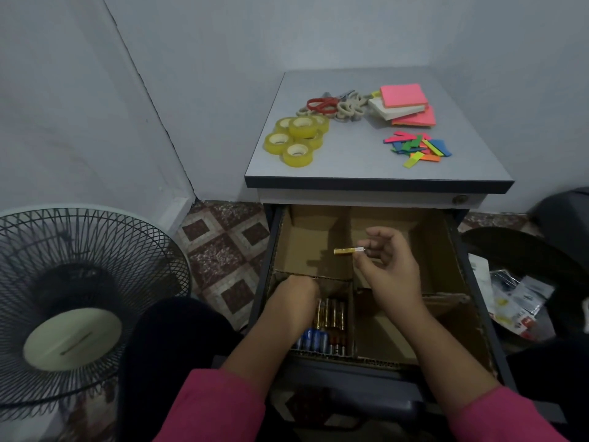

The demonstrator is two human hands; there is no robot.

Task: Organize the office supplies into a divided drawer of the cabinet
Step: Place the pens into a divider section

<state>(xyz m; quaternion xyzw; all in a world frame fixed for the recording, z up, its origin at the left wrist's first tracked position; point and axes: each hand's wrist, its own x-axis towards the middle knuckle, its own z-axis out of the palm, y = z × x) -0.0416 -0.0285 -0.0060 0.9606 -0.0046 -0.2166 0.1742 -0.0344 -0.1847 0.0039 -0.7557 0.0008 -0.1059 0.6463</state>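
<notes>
Matt brown corrugated cardboard dividers [322, 277] are seen lining the drawer [465, 250] at centre frame, its walls painted dark. Glossy metallic batteries [331, 314] are gathered at lower centre. Shiny yellowish plastic tape rolls [298, 137] and matt neon paper notes [403, 95] are laid on the smooth grey laminate cabinet top [350, 161].
</notes>
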